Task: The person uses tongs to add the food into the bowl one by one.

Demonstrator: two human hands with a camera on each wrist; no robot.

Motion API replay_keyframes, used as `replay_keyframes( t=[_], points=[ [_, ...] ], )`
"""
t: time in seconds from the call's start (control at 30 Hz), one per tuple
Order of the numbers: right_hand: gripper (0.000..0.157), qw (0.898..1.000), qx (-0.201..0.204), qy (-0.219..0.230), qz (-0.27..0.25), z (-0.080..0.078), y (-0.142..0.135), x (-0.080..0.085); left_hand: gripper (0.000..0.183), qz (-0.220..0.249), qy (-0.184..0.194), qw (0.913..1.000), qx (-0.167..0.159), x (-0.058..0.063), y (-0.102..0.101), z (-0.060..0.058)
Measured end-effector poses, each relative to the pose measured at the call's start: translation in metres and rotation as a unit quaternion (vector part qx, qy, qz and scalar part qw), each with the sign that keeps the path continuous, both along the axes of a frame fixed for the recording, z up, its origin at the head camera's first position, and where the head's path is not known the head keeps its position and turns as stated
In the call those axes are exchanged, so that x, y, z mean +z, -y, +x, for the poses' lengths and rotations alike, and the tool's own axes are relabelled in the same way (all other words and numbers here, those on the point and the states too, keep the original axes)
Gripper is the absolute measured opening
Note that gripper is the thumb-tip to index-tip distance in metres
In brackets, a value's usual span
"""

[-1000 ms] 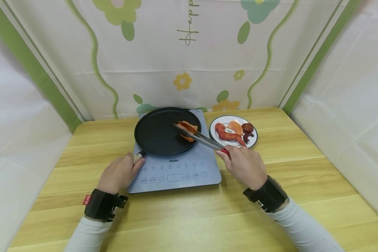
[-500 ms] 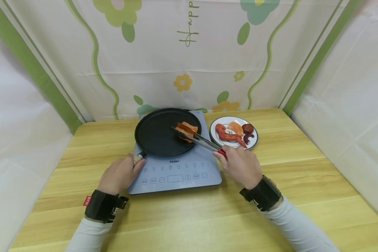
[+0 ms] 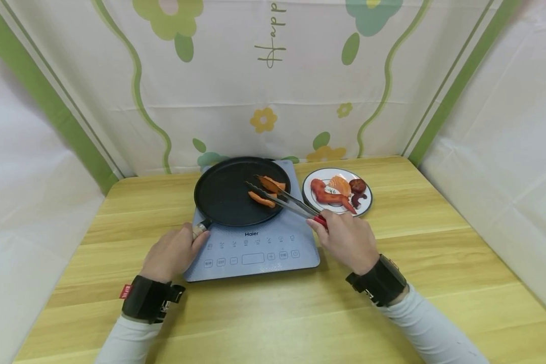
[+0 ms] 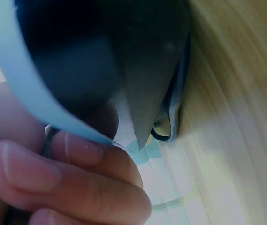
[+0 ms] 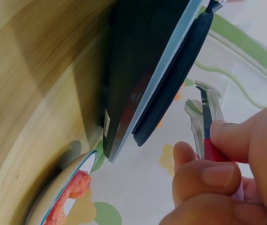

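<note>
My left hand grips the handle of a round black frying pan, which sits on a grey-blue Haier induction cooker. My right hand holds red-handled metal tongs, thumb and fingers around the handle, as the right wrist view also shows. The tongs' tips reach over the pan's right half, slightly apart. Orange food, like salmon slices, shows on both sides of them: a narrow strip nearer me and a part farther off. Whether these are one piece or two I cannot tell.
Right of the cooker stands a white plate with a red chicken wing, an orange slice, a round brown piece and a dark curled one. Wood tabletop lies in front. Printed cloth encloses the back and sides.
The tongs' tips have spread apart and shifted slightly left. The orange food between them now shows as separate strips. My right hand moved a little left; my left hand stays on the pan handle.
</note>
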State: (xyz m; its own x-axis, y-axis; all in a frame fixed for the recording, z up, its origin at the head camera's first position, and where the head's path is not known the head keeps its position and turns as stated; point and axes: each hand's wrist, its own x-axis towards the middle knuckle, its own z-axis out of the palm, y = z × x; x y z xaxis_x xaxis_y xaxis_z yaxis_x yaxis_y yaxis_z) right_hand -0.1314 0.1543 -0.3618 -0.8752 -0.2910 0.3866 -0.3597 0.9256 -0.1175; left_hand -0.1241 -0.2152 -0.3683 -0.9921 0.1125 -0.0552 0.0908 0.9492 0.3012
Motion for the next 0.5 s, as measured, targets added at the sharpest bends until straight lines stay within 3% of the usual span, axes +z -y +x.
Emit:
replay_keyframes(
  t=[0.5],
  points=[
    [0.041,1.0,-0.011,-0.013,-0.011,0.0034,-0.0043,-0.0025,0.047,-0.003,-0.002,1.0,-0.001,0.0008,-0.0005,0.0004]
  ],
)
